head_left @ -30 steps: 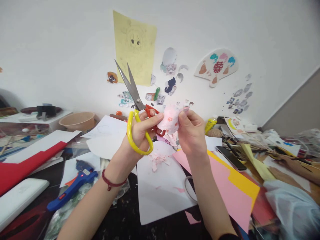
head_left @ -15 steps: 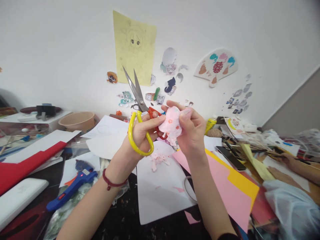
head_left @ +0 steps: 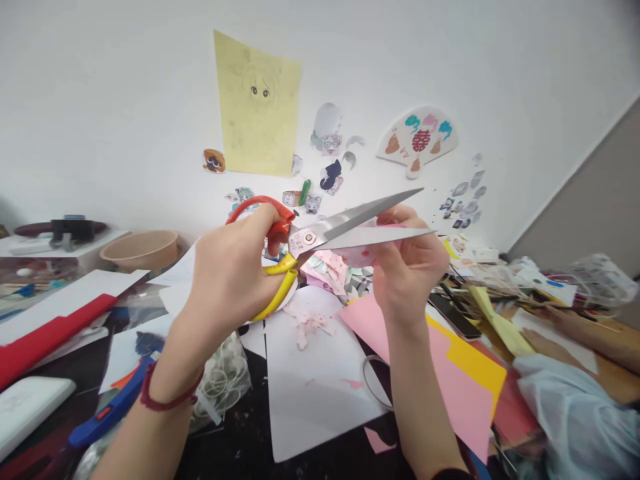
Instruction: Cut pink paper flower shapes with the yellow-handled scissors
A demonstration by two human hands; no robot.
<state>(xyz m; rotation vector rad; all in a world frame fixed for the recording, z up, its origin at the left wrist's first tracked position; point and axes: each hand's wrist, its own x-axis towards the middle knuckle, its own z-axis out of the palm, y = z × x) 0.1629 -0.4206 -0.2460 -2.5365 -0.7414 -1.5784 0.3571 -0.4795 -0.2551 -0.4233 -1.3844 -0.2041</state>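
Left hand curls round the scissors' handles; right hand pinches the pink piece.

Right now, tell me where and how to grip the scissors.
Probably best by the red loop and yellow loop, from the left, as the left hand does: they spread on that side, while the open blades point right, towards the right hand.

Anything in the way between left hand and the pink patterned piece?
Yes, the scissors. The left hand holds them, and their parted blades reach across towards the piece, hiding part of it. The right hand holds the piece. Can't tell whether the blades touch it.
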